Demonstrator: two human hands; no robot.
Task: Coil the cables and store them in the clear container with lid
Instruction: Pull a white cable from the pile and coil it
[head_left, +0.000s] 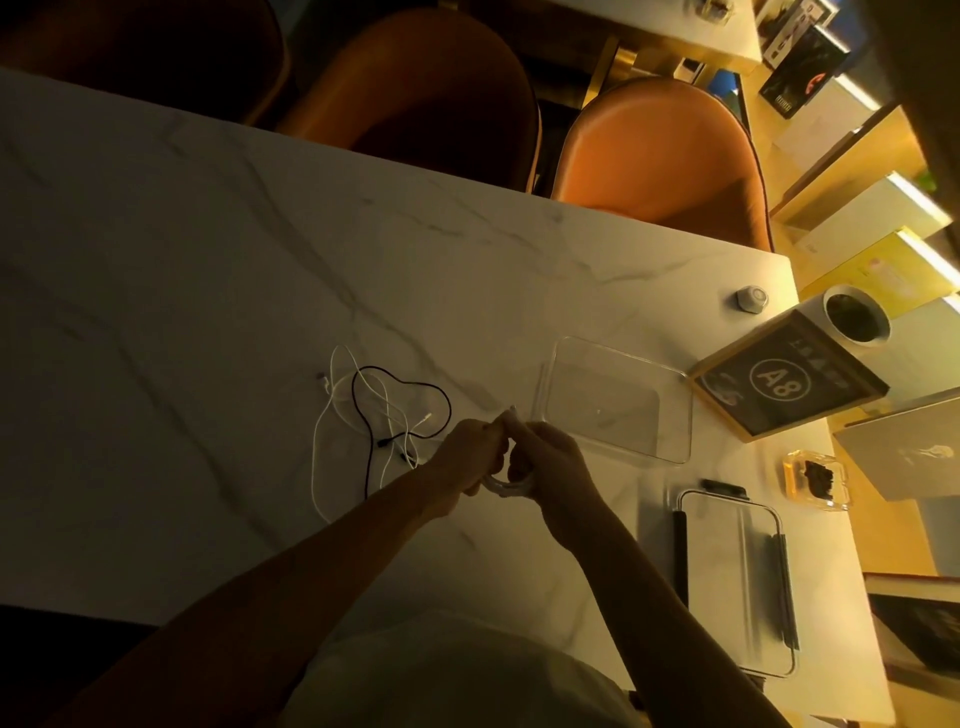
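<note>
Gripping one coiled white cable (501, 486) between left hand (464, 456) and right hand (551, 464), we note loose cables (382, 415) beside them; clear container (615, 397) open, lid (735, 579) apart.

Orange chairs (660, 156), A8 sign (784, 387)

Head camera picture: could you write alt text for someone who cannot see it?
Two hands, left hand and right hand, hold a coiled white cable between them above a marble table. To the left lies a tangle of loose cables, white and black; to the right stand an open clear container and, nearer the person, its lid.
</note>
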